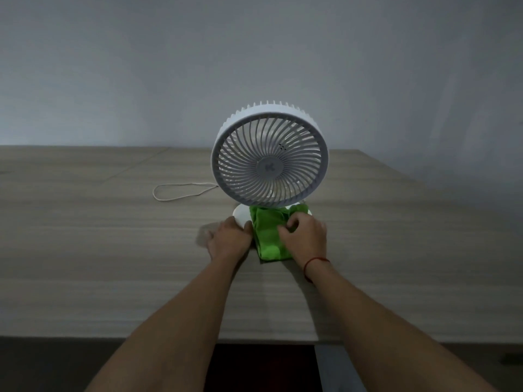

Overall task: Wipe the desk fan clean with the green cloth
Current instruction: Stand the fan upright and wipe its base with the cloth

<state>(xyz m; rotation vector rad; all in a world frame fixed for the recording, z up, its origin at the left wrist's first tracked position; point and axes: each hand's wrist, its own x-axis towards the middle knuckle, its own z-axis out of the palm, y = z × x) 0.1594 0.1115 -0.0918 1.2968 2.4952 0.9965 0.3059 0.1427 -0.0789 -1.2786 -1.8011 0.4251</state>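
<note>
A white desk fan (270, 155) stands upright on the wooden desk (113, 250), its round grille facing me. The green cloth (268, 233) is draped over the front of the fan's round white base (240, 215) and spills onto the desk. My right hand (304, 236) presses on the cloth with its fingers curled into the fabric. My left hand (227, 240) rests against the left edge of the base and the cloth, fingers on the desk. A red string circles my right wrist.
A thin white cord (175, 190) loops on the desk to the left of the fan. A plain grey wall rises behind the desk. The desk's near edge runs below my forearms, with dark floor beneath.
</note>
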